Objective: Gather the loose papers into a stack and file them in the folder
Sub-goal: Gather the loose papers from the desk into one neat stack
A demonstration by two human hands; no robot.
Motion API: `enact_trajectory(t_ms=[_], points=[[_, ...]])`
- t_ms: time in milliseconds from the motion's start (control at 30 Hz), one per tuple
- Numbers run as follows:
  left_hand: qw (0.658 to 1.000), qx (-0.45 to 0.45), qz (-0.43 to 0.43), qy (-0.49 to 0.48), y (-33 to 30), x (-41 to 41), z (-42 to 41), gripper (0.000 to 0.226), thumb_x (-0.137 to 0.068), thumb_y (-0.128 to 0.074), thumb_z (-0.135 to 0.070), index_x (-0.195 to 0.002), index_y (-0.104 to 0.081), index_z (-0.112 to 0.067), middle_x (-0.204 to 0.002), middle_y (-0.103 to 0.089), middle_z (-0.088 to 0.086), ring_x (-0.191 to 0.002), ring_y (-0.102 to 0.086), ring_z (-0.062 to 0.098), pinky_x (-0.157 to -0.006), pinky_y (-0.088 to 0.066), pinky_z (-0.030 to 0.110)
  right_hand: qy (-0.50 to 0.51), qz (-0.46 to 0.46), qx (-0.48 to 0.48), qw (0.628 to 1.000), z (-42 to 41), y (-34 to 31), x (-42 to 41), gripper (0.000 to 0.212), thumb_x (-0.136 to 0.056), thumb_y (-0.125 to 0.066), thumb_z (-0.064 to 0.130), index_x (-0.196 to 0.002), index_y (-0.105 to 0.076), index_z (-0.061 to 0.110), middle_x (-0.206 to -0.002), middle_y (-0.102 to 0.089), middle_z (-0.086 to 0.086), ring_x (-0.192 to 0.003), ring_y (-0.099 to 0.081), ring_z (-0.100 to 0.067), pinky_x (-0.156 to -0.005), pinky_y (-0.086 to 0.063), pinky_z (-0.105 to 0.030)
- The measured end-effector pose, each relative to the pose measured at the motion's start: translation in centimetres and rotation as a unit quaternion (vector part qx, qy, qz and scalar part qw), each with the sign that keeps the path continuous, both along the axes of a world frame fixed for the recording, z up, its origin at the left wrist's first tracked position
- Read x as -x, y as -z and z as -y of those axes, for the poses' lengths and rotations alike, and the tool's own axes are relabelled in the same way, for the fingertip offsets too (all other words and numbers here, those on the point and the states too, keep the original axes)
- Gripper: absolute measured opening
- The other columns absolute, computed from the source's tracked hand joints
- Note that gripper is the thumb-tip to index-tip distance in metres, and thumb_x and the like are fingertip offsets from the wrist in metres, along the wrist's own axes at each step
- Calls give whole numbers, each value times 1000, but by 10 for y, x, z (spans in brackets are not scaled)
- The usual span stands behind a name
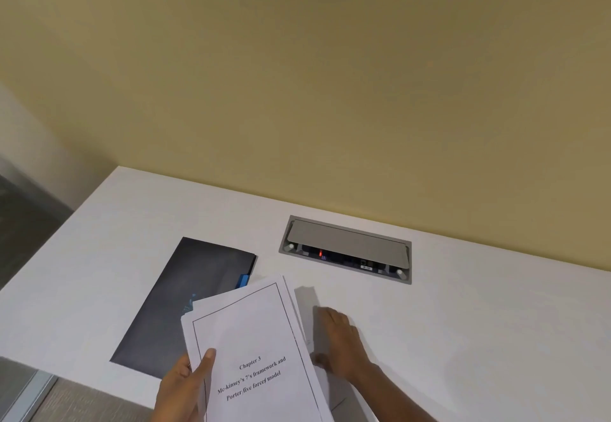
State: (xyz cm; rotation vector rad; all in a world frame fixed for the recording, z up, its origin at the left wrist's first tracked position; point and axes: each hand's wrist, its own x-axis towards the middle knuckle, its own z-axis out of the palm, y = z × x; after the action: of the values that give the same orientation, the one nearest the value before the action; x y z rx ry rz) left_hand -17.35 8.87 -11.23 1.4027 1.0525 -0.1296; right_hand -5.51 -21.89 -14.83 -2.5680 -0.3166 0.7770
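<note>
My left hand grips a stack of white papers by its lower left edge, thumb on the top sheet, which reads "Chapter 3". The stack is lifted and tilted above the table, and it hides the near right corner of a dark folder. The folder lies shut and flat on the white table and has a blue tab on its right edge. My right hand lies palm down on the table just right of the stack, fingers spread. A loose sheet may lie under it, white on white, hard to tell.
A grey recessed power box with its lid raised and a red light sits in the table beyond the papers, near the yellow wall. The table's left edge drops to a dark floor.
</note>
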Motion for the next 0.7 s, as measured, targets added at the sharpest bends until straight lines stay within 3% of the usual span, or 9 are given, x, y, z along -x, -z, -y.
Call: enact_trajectory(t_ms=[100,167,300,567,700], points=[[1000,7,11,11,-1,7,-5,43,-79,-83,-41,-120,-75,-30,-108,-83,7,-106,-76,37,-105,-53,60,-101,15,28,994,-22,-1,-16,131,-76,-93,40,-171,-5,18,-178,-8,1,-164,-10,-29,-133,-18,-52],[1000,20,16,-6,1,13,-9,34,-88,-82,-31,-121,-75,-28,-109,-83,8,-105,-77,38,-104,-53,60,-163,31,50,985,-34,-3,-29,141,-72,-96,40,-170,2,17,-179,1,-1,-165,-1,-33,-133,-11,-58],[999,16,15,-29,6,27,-17,26,-94,-76,-20,-120,-76,-21,-112,-83,9,-110,-75,37,-107,-51,61,-249,62,143,956,-56,-13,-54,150,-69,-95,51,-169,10,13,-179,8,-7,-164,5,-39,-129,-11,-67],[995,62,38,-72,15,34,-21,27,-94,-74,-16,-121,-76,-13,-113,-81,15,-104,-78,40,-102,-54,62,-286,64,190,937,-53,-2,-51,142,-79,-84,61,-168,13,10,-180,8,-2,-165,4,-38,-129,-9,-70],[994,59,40,-84,13,30,-13,24,-95,-74,-15,-119,-76,-15,-109,-83,14,-102,-78,40,-101,-54,64,-234,54,125,963,-44,3,-39,127,-84,-85,48,-170,2,16,-179,-12,-6,-166,-4,-34,-131,-3,-64]])
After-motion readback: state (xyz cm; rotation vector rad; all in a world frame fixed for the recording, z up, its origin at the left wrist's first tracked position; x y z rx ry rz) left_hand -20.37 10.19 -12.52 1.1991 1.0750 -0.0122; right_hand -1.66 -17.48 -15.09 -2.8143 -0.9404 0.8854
